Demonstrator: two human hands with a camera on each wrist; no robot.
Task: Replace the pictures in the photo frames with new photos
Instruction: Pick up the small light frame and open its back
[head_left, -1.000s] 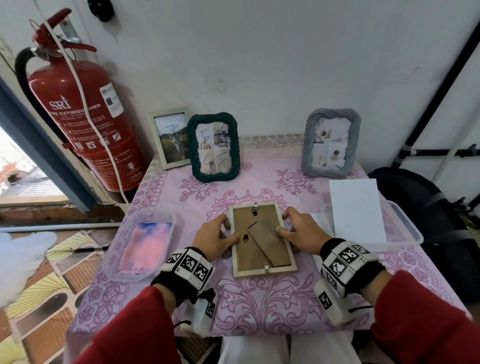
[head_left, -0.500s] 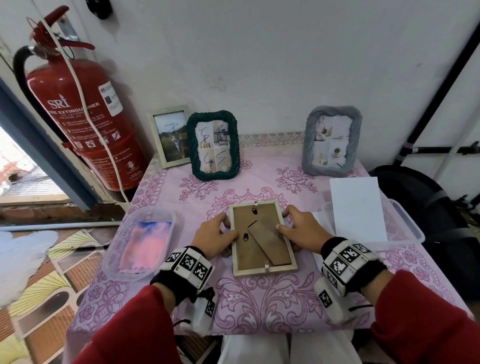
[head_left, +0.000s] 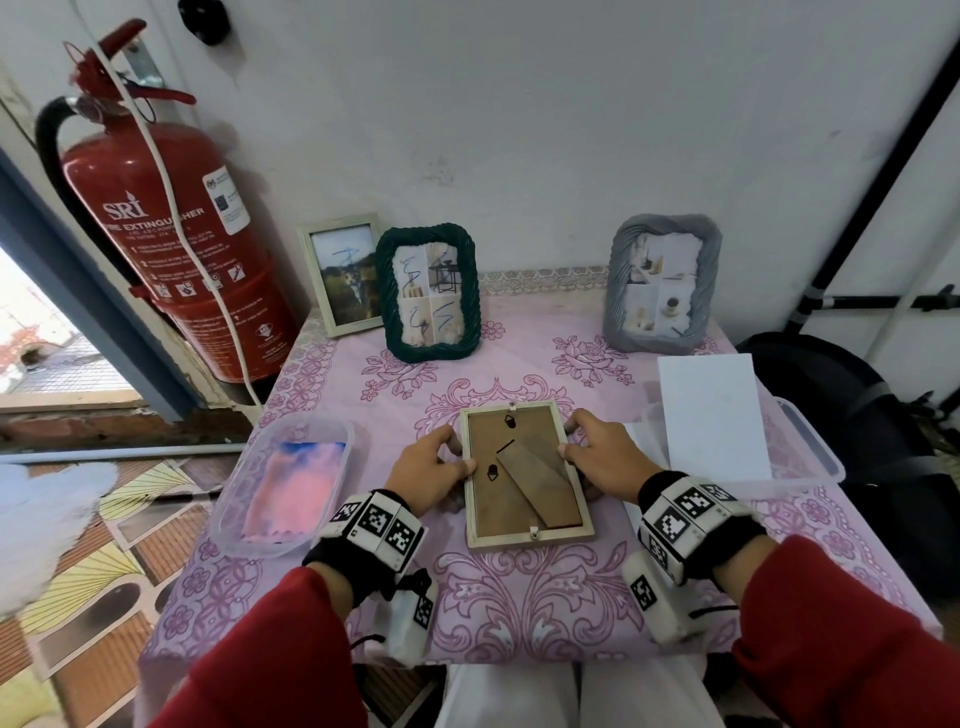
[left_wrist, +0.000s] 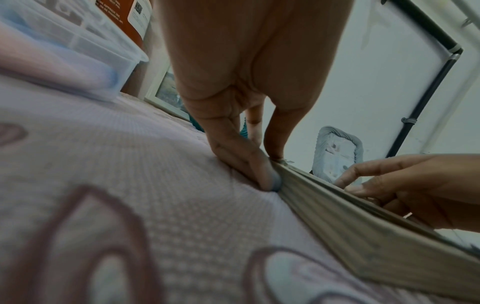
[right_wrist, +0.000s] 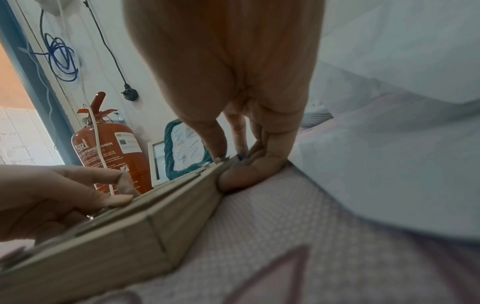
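A pale wooden photo frame (head_left: 524, 475) lies face down on the pink tablecloth, its brown backing board and folded stand facing up. My left hand (head_left: 460, 449) pinches the frame's left edge, thumb on top and fingers pressed against the side (left_wrist: 270, 181). On the right edge my right hand (head_left: 569, 436) holds on the same way (right_wrist: 228, 168). The frame's side (right_wrist: 116, 236) shows close up, as does (left_wrist: 363, 232). A blank white photo sheet (head_left: 711, 415) lies across a clear tray (head_left: 810, 457) at the right.
Three frames stand along the wall: a pale one (head_left: 345, 275), a dark green rope one (head_left: 428, 293), a grey one (head_left: 662, 283). A clear tray (head_left: 244, 467) holding a pink-blue picture sits left. A fire extinguisher (head_left: 171, 234) stands left, a black bag (head_left: 857, 415) right.
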